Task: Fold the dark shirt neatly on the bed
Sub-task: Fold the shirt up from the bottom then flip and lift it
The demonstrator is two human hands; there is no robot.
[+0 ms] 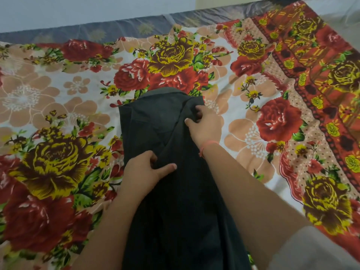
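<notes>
The dark shirt lies lengthwise down the middle of the bed, folded into a narrow strip that runs from the centre to the near edge. My left hand pinches a fold of the cloth at the strip's left side, about halfway along. Farther up, my right hand grips the shirt's right edge near its top, fingers curled into the fabric. A thin orange thread circles my right wrist.
A floral bedsheet with red and yellow roses covers the bed. Its orange patterned border runs along the right side. A grey mattress edge and a pale wall lie at the far side.
</notes>
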